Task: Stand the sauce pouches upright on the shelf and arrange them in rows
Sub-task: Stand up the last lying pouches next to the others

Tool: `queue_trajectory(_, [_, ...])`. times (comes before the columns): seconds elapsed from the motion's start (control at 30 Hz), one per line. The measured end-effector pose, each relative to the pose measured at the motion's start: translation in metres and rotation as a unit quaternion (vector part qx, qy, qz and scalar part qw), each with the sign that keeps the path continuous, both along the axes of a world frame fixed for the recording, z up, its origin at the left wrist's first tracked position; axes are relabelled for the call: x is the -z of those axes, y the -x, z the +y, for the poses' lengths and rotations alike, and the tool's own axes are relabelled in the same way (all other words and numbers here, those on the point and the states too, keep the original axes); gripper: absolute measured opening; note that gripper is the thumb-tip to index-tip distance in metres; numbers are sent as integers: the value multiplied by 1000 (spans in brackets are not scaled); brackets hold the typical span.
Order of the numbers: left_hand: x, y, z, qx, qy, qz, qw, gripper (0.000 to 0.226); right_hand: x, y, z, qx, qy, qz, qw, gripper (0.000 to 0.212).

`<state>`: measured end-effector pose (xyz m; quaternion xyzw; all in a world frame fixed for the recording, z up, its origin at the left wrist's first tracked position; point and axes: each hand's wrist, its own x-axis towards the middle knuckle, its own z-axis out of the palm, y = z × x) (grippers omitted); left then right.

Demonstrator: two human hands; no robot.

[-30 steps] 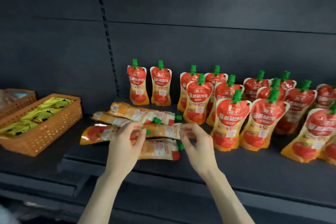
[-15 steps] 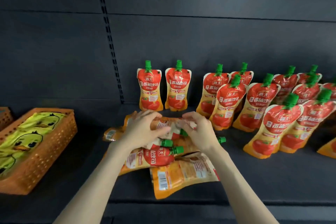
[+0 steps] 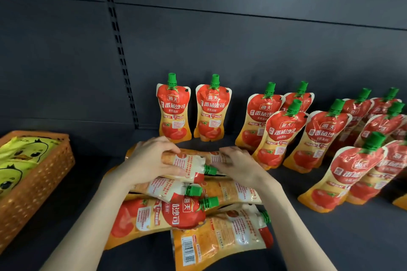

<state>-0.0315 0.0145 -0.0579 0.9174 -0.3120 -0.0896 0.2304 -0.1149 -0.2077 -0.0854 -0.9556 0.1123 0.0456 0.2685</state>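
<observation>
Several red-and-orange sauce pouches with green caps lie flat in a pile [image 3: 187,211] on the dark shelf [image 3: 319,237] in front of me. My left hand [image 3: 152,158] grips the top lying pouch [image 3: 189,164] by its body. My right hand [image 3: 240,165] rests on the same pouch at its cap end. Two pouches [image 3: 174,108] stand upright at the back wall. Several more upright pouches [image 3: 326,134] stand in rows to the right.
An orange woven basket [image 3: 44,174] with yellow-green duck packets sits at the left on a lower shelf section. A slotted upright rail [image 3: 119,46] runs up the dark back wall.
Both hands moved from the pile's near side to its far top pouch and closed on it. The view came closer to the shelf.
</observation>
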Motion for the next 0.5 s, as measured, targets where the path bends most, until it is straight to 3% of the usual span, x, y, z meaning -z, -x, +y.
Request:
queue_trajectory(0.13, [1, -4, 4, -4, 11, -8, 1000, 55, -6, -2, 4, -4, 47, 4, 999, 58])
queue_trajectory(0.3, [2, -12, 11, -6, 14, 8, 1000, 57, -7, -2, 7, 32, 23, -14, 999, 70])
queue_trajectory(0.5, [2, -15, 17, -11, 78, 44, 996, 53, -19, 10, 14, 70, -45, -97, 992, 61])
